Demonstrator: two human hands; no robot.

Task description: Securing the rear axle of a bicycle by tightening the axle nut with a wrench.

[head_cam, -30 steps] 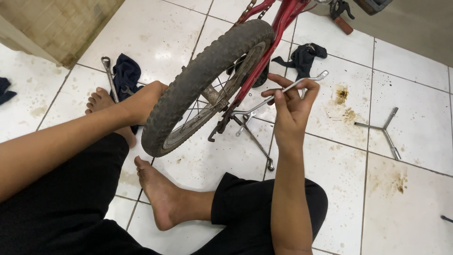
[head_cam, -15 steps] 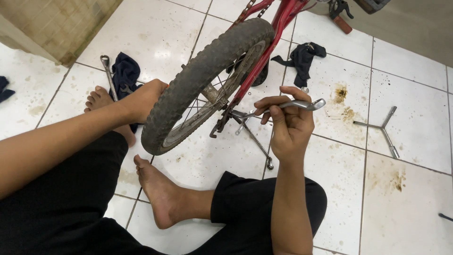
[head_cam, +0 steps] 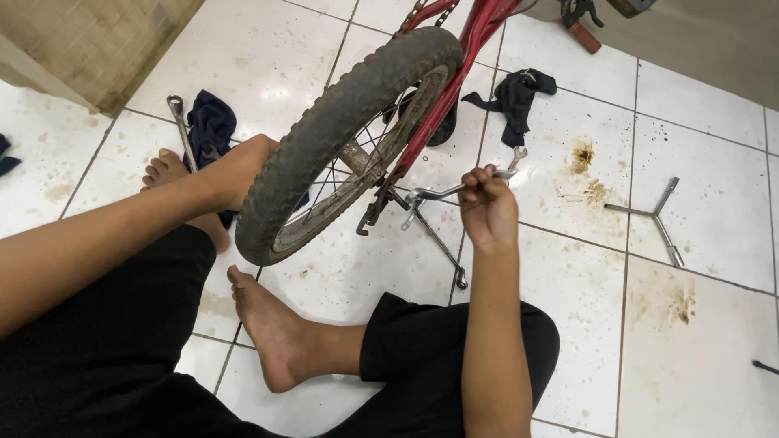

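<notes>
I sit on a white tiled floor facing a red bicycle frame (head_cam: pixel 454 73) with a dirty black rear tyre (head_cam: pixel 324 130). My right hand (head_cam: pixel 487 207) is closed around a silver wrench (head_cam: pixel 442 193) whose far end sits at the wheel axle by the kickstand (head_cam: pixel 434 235). My left hand (head_cam: pixel 243 166) reaches behind the tyre's left side and presses against it; its fingers are hidden by the tyre. My bare feet rest on the tiles near the wheel.
A three-way socket wrench (head_cam: pixel 653 215) lies on the tiles to the right. A dark rag (head_cam: pixel 515 93) lies beyond the wheel, another dark cloth (head_cam: pixel 209 122) with a spanner (head_cam: pixel 180 122) to the left. Rusty stains mark the floor. A tan tiled wall corner (head_cam: pixel 105 40) stands at the upper left.
My right hand has closed around the wrench and swung it downward, from an open-fingered hold higher up. The left hand and wheel have stayed put.
</notes>
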